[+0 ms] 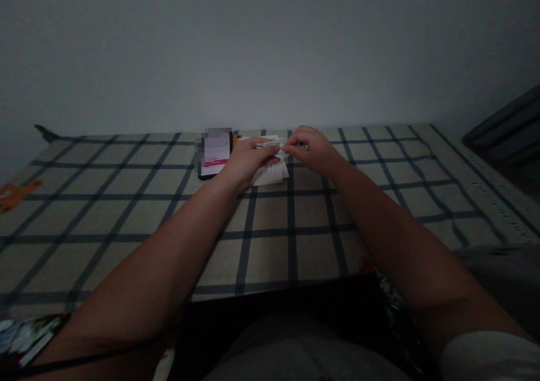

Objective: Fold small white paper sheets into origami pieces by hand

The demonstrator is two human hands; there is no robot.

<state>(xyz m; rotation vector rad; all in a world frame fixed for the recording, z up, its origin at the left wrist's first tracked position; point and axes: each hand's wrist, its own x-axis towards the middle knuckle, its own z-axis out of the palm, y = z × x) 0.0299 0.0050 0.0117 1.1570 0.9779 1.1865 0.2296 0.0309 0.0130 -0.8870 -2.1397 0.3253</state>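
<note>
Near the far side of the table, my left hand (252, 157) is closed on a small piece of white paper (272, 143), thumb on top. The fingertips of my right hand (307, 146) pinch the paper's right end. Beneath and in front of my left hand lie more white sheets (272, 174), flat on the checked cloth and partly covered by the hand. Just left of that hand is a phone (216, 150) with a lit screen showing a pink band; part of it is blurred out.
A checked tablecloth (270, 234) with orange figures (19, 195) covers the table, whose far edge meets a plain wall (270, 49). A dark slatted object (506, 122) stands at the right. Something with a colourful print (27, 336) is at the lower left.
</note>
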